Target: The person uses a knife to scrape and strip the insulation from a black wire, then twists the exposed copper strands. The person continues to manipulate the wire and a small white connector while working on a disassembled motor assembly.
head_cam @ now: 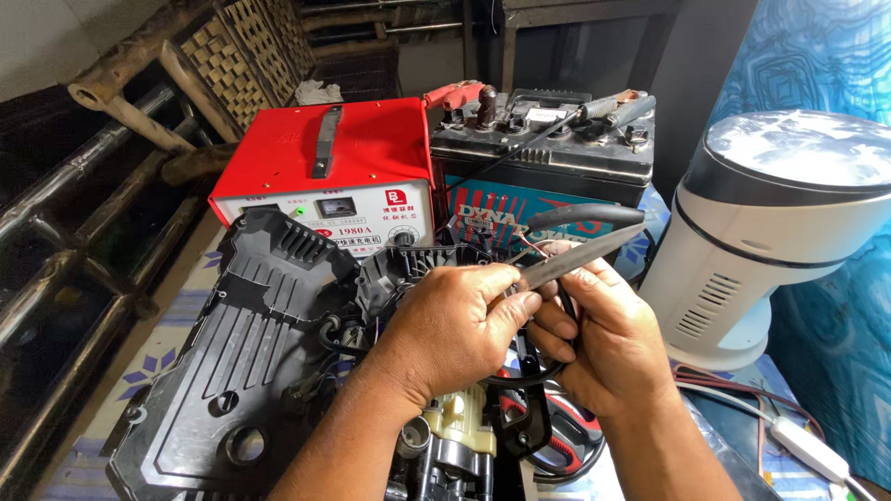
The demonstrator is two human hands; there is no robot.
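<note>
Both your hands meet over the black housing [251,353]. Your left hand [455,325] pinches the cable end, fingers pressed together; your right hand [603,343] grips the pliers [580,255], closer to them, long axis running up-right away from your fingertips. One pliers, one red charger [325,162], one battery [548,153].

**A Cluttered Workshop Corner in Daylight**

Woven cane furniture [243,57] with rough wooden frames leans at the upper left above dark metal rails [65,199]. Blue patterned fabric [817,65] hangs at right. A floral cloth [158,348] covers the table.
</note>
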